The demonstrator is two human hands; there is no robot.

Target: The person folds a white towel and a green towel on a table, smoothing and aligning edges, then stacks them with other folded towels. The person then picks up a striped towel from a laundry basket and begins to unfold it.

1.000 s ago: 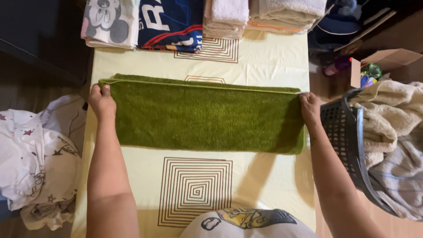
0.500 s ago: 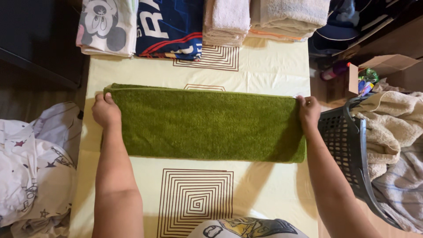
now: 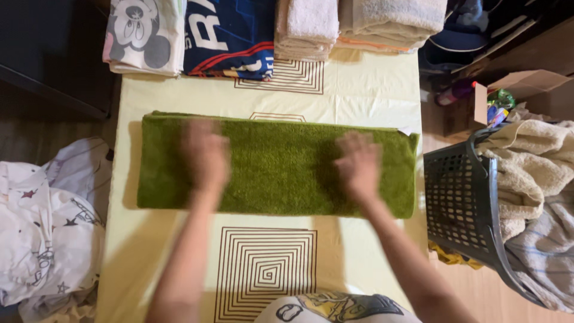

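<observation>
A green towel (image 3: 275, 179), folded into a long strip, lies flat across a pale yellow table (image 3: 359, 90) with brown square spiral prints. My left hand (image 3: 206, 152) rests palm down on the towel's left half, fingers spread and blurred by motion. My right hand (image 3: 357, 161) lies palm down on the right half, blurred as well. Neither hand holds anything.
Folded laundry lines the table's far edge: a cartoon-print cloth (image 3: 143, 36), a blue printed cloth (image 3: 230, 36) and stacks of pale towels (image 3: 359, 24). A dark laundry basket (image 3: 463, 197) with beige towels stands at right. Crumpled white star-print fabric (image 3: 48, 227) lies at left.
Both hands let go of the towel's far corners and moved inward onto its top surface. The towel now lies flat on the table.
</observation>
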